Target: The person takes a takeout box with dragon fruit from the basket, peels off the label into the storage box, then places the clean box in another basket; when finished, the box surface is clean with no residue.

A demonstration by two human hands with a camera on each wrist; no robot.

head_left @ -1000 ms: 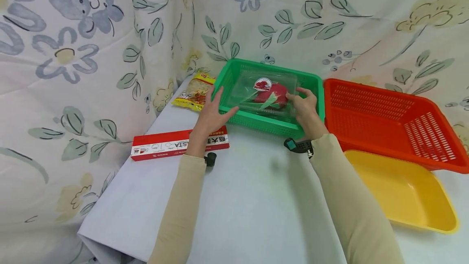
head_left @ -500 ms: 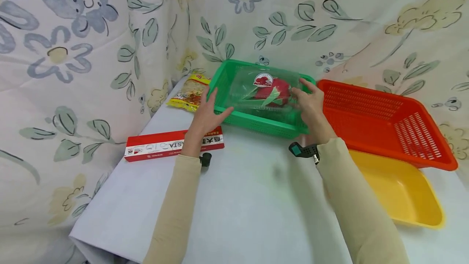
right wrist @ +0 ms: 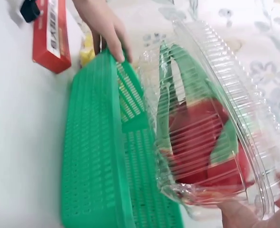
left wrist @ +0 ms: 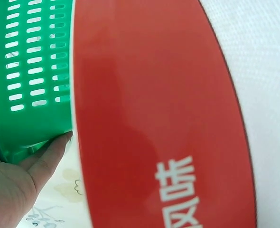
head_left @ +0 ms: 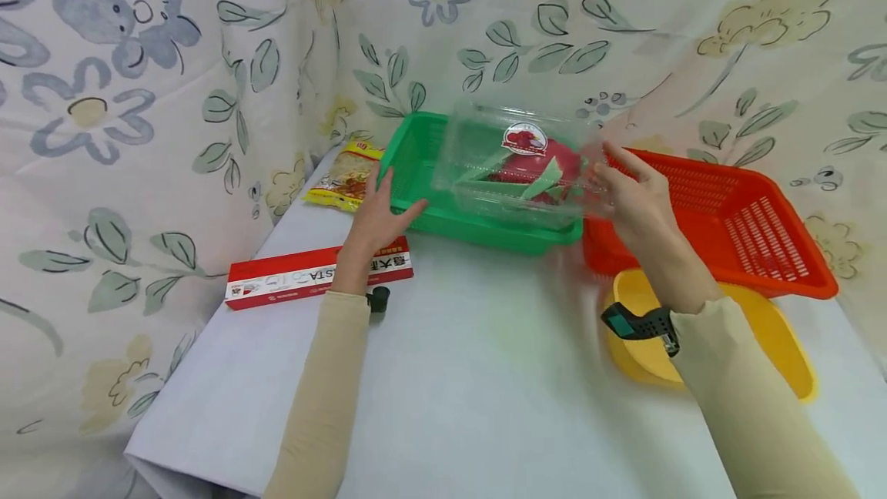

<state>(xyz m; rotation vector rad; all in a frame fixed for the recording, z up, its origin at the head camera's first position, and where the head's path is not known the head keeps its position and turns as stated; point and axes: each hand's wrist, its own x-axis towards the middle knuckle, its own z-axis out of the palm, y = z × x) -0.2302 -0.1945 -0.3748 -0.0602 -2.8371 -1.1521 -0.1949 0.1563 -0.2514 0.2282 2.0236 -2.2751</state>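
In the head view my right hand (head_left: 640, 195) grips the right end of a clear plastic clamshell box (head_left: 478, 164), raised over the green basket (head_left: 485, 233). A red fruit with green leaf-like scales, like a dragon fruit (head_left: 540, 164), lies inside, and a round red-and-white label (head_left: 524, 139) marks the lid. The right wrist view shows the box (right wrist: 204, 90) tilted beside the basket, my fingers at its lower edge. At the basket's left front corner, my left hand (head_left: 377, 218) holds the rim between thumb and fingers. Some fingertips are hidden there.
A red pasta box (head_left: 277, 279) lies behind the left wrist. Next to the green basket's left side is a yellow food packet (head_left: 346, 175). On the right stand a red basket (head_left: 769, 245) and, before it, a yellow bin (head_left: 644, 364). Flowered cloth (head_left: 277, 98) hangs behind.
My right hand has lifted the clamshell box up and to the right, tilting it out of the green basket. The left hand has stayed at the basket's corner. The head view has shifted slightly.
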